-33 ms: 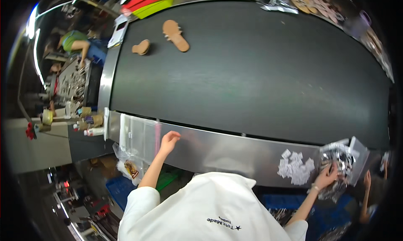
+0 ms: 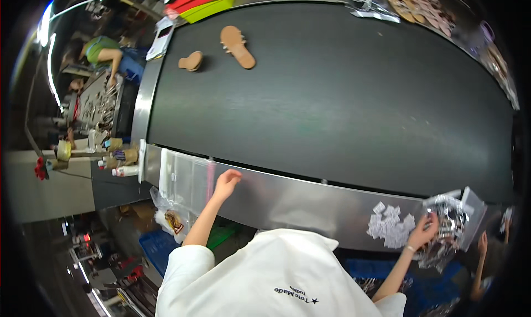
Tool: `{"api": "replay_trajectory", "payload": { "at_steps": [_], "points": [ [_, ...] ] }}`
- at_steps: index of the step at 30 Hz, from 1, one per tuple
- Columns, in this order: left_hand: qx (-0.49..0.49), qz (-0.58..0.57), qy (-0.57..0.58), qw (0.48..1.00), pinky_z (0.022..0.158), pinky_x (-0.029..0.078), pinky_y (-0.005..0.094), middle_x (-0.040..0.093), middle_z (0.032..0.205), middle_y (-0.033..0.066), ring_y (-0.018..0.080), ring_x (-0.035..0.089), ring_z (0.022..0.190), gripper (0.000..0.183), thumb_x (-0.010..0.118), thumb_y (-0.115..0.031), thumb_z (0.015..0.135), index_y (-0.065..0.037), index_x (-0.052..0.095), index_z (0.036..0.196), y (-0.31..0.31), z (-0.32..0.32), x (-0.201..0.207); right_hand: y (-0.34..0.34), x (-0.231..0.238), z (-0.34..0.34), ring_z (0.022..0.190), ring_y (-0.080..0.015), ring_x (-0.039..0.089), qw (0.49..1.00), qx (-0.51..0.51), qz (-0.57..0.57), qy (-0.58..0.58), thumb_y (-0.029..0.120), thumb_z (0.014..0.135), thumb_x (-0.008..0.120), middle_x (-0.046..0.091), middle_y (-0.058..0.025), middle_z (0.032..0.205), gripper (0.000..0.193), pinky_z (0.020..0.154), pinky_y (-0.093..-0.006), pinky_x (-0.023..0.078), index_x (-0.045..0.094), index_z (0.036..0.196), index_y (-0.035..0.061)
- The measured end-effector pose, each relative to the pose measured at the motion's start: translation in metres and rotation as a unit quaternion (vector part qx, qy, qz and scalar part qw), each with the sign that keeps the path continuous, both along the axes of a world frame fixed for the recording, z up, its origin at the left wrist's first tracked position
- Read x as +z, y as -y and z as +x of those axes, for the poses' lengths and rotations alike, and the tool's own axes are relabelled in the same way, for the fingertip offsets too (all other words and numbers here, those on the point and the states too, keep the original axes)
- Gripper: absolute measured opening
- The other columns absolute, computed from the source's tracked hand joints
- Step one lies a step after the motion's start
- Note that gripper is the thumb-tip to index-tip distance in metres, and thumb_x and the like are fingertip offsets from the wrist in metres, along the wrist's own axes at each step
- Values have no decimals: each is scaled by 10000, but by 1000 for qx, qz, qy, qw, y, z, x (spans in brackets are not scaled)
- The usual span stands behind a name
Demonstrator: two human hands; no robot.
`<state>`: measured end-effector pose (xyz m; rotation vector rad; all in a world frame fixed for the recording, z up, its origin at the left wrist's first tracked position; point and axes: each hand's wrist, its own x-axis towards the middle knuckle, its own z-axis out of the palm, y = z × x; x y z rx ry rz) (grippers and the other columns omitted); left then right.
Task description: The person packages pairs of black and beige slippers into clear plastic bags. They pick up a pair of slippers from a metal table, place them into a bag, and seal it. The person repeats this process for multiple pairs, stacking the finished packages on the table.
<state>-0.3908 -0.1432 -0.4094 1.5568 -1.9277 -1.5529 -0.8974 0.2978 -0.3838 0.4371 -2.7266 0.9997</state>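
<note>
My left hand hovers over the metal ledge, beside a stack of clear plastic bags. Its fingers curl together and nothing shows in them. At the right end of the ledge, my right hand is at the left side of an opened clear bag full of shiny silvery pieces. The fingers there are bent as in a pinch; whatever may be between them is too small to make out. A pile of small white paper labels lies just left of that hand.
Beyond the ledge stretches a dark belt carrying a tan sandal and a smaller tan sole piece. Red and lime boxes and more sandals line its far side. Blue crates stand below; a co-worker is far left.
My right hand has drawn back leftward from over the silvery pieces toward the paper labels. My left hand keeps nearly the same place. The whole view has shifted slightly.
</note>
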Motion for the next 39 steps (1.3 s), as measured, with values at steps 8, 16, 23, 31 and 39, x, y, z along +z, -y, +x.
{"api": "replay_trajectory", "payload": {
  "at_steps": [8, 16, 23, 31, 39],
  "points": [
    [-14, -130, 22, 991, 816, 487, 325, 627, 1049, 113, 203, 633, 910, 281, 567, -96, 786, -55, 601, 1062, 192, -131, -34, 230, -15, 156, 742, -105, 551, 869, 259, -143, 396, 59, 836, 620, 610, -23, 809, 196, 722, -262, 462, 607, 1029, 33],
    [126, -300, 55, 944, 991, 373, 426, 441, 1213, 218, 381, 416, 1155, 373, 637, -104, 699, -104, 610, 1071, 342, -241, -93, 270, -34, 209, 737, -123, 596, 840, 294, -61, 451, 58, 825, 625, 638, -55, 803, 174, 706, -276, 480, 624, 996, 23],
    [-273, -218, -82, 934, 763, 480, 418, 519, 1062, 159, 335, 545, 889, 76, 573, -24, 690, -13, 592, 762, 198, -255, 7, 301, -56, 193, 711, -129, 595, 841, 289, -1, 457, 56, 836, 603, 642, -65, 792, 134, 693, -267, 477, 626, 960, 9],
    [-53, -483, 436, 758, 1083, 103, 564, 161, 1481, 258, 416, 142, 1374, 246, 576, -193, 743, -74, 704, 916, 426, -172, -1, 285, -55, 202, 705, -119, 587, 843, 272, 12, 463, 61, 844, 596, 640, -59, 771, 128, 685, -263, 470, 620, 953, -2],
    [-27, -407, 211, 888, 902, 436, 440, 497, 1178, 230, 379, 496, 1076, 297, 632, -190, 773, 87, 625, 879, 332, -94, 5, 252, -35, 225, 702, -104, 567, 845, 259, -33, 466, 32, 841, 588, 616, -46, 790, 143, 669, -239, 460, 602, 979, -2]
  ]
}}
